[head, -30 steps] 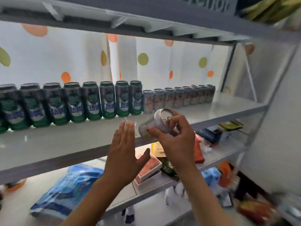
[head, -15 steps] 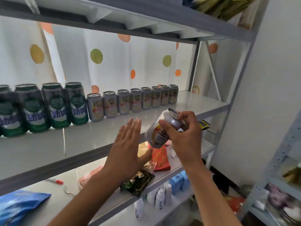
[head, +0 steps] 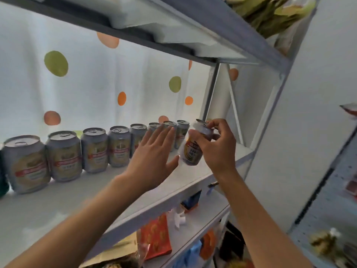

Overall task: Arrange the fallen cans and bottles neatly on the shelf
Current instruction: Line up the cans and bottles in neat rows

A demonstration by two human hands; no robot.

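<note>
Right hand (head: 216, 149) grips a metal can (head: 193, 149) (cylindrical, glossy); left hand (head: 152, 157) flat.

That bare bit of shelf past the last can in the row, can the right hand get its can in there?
Probably yes. The right hand holds the can just beside the last standing can, over bare shelf. Only the open left hand is near, on the row side.

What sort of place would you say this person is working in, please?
Probably a small shop or storeroom: a white metal shelf carries a row of identical silver and yellow drink cans, the right hand adds another can, and orange snack packets lie on the shelf below.
</note>
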